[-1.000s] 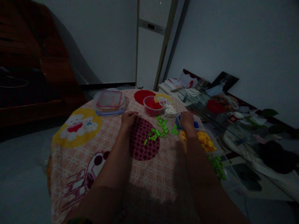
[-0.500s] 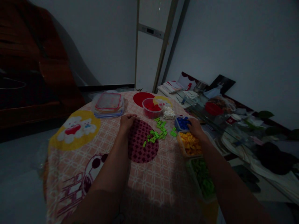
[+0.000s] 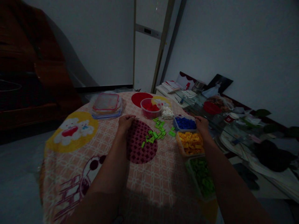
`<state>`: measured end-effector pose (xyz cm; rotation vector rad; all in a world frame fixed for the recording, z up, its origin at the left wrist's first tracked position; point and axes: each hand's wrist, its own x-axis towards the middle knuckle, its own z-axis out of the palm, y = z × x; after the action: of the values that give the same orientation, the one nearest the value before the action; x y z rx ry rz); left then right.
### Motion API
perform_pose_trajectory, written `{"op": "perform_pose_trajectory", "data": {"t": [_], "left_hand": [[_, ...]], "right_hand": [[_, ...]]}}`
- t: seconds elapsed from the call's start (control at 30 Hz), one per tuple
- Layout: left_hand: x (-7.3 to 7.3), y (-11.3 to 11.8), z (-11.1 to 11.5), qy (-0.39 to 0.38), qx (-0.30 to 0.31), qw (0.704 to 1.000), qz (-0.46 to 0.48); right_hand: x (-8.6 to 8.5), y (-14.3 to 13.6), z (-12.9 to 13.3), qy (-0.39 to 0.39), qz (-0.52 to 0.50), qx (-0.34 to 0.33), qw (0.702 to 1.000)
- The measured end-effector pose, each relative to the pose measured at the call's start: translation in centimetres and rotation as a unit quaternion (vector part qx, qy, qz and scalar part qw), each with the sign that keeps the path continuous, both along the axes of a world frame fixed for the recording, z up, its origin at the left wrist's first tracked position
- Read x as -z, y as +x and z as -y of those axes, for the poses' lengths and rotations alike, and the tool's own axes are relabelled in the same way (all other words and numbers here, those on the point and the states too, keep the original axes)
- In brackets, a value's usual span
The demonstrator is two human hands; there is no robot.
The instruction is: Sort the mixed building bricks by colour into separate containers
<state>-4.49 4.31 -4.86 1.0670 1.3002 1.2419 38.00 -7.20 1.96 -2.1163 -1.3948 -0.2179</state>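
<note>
My right hand is at the right rim of a plastic container of blue building bricks, its fingers closed on the edge. Left of the purple circle's top, my left hand rests low over the cloth. Its fingers are pressed together, and I cannot make out anything in them. Loose light-green bricks lie scattered between the hands. Nearer me than the blue ones stand a container of yellow bricks and another of darker green bricks, partly behind my right forearm.
A round clear tub of red bricks stands towards the back beside a pile of white bricks. Container lids are stacked at the back left of the patterned tablecloth. A cluttered glass shelf borders the right side.
My right hand has moved right, from above the blue bricks to the container's right rim, uncovering the bricks. My left hand keeps its place. The whole view has shifted slightly.
</note>
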Motion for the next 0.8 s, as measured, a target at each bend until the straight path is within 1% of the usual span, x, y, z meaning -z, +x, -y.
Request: {"op": "perform_pose_trajectory", "data": {"t": [0.07,0.13,0.2,0.27,0.37,0.47,0.53,0.6,0.67,0.73,0.8], "left_hand": [[0.0,0.0,0.0,-0.001,0.003,1.000,0.008],[0.0,0.0,0.0,-0.001,0.006,1.000,0.015],[0.0,0.0,0.0,0.002,0.008,1.000,0.016],[0.0,0.1,0.0,0.004,0.008,1.000,0.010],[0.0,0.1,0.0,-0.002,0.002,1.000,0.002],[0.1,0.1,-0.1,0.003,-0.003,1.000,-0.002],[0.2,0.1,-0.1,0.008,-0.003,1.000,-0.005],[0.3,0.0,-0.2,0.009,-0.001,1.000,-0.007],[0.4,0.0,-0.2,0.006,0.006,1.000,-0.005],[0.4,-0.1,-0.2,0.000,0.010,1.000,0.000],[0.5,-0.1,-0.3,-0.003,0.013,1.000,0.002]], "right_hand": [[-0.5,0.2,0.4,-0.010,-0.027,0.034,0.999],[-0.7,-0.1,0.7,-0.026,-0.042,0.048,0.998],[-0.6,-0.9,0.8,-0.049,-0.049,0.031,0.997],[-0.5,-1.9,0.7,-0.071,-0.060,-0.002,0.996],[-0.4,-3.3,0.2,-0.074,-0.068,-0.047,0.994],[-0.7,-3.8,-0.4,-0.054,-0.041,-0.052,0.996],[-0.6,-3.9,-0.8,-0.061,-0.007,-0.063,0.996],[-0.2,-3.7,-1.0,-0.093,0.031,-0.098,0.990],[0.4,-3.6,-0.9,-0.141,0.065,-0.133,0.979],[0.8,-3.4,-0.7,-0.177,0.089,-0.136,0.971],[0.8,-3.4,-0.4,-0.187,0.100,-0.122,0.970]]}}
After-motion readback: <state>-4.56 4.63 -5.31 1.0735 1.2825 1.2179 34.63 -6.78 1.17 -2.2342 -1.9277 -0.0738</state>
